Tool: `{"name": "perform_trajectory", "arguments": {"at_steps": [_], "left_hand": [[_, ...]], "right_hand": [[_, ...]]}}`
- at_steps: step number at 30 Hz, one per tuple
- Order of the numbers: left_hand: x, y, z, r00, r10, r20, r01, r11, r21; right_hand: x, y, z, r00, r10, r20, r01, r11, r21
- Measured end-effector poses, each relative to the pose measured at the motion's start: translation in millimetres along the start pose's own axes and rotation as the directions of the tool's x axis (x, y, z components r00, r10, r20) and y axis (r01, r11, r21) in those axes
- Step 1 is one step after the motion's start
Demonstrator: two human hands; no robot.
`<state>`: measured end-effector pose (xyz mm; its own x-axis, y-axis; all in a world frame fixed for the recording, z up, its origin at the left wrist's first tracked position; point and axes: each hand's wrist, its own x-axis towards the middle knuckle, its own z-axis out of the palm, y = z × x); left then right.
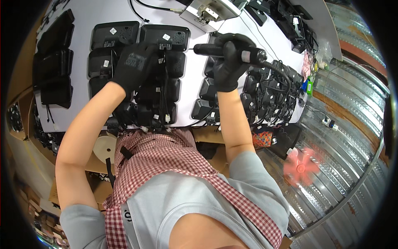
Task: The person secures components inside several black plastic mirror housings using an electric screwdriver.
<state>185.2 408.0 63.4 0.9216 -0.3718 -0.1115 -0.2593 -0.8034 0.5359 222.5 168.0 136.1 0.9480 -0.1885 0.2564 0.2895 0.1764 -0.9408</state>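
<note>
My right hand (230, 62), in a black glove, is closed round a black electric screwdriver (209, 50). Its thin bit points left, and a thick black cord trails from its other end. Over the two columns of black plastic housings lies my left hand (134, 64), also in a black glove. Its fingers blend into the dark parts, so their grip is hidden. Just beyond that hand sits a black housing (176, 35) with a white label and a speaker-like hole pattern. A bracket with hanging black cables (166, 79) shows at its near edge.
More black housings (58, 70) stand stacked at the left of the white table (195, 83). Wired black units (265, 95) crowd the right side. A metal-topped machine (209, 14) stands at the back. A pink fan (301, 167) is at the lower right.
</note>
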Motion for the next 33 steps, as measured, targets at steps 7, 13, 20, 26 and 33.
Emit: {"name": "perform_trajectory", "arguments": {"at_steps": [7,13,20,26,33], "left_hand": [[-21,-3,21,0.995,0.099,-0.015,-0.098,0.991,0.090],[-17,-4,22,0.995,0.065,0.074,-0.075,0.987,0.140],[-17,-9,36,0.984,0.135,-0.116,-0.106,0.969,0.225],[-15,-13,38,0.993,0.095,-0.064,-0.079,0.972,0.220],[-21,-20,50,0.995,0.066,-0.069,-0.061,0.995,0.076]], "right_hand": [[-23,12,1,0.999,0.019,0.039,-0.019,1.000,-0.001],[-30,22,-1,0.999,0.035,0.015,-0.034,0.999,-0.029],[-37,57,-8,0.986,-0.005,0.166,0.055,0.952,-0.301],[-35,71,-2,0.977,-0.036,0.211,0.124,0.899,-0.421],[-17,38,16,0.881,0.113,0.459,0.083,0.919,-0.386]]}}
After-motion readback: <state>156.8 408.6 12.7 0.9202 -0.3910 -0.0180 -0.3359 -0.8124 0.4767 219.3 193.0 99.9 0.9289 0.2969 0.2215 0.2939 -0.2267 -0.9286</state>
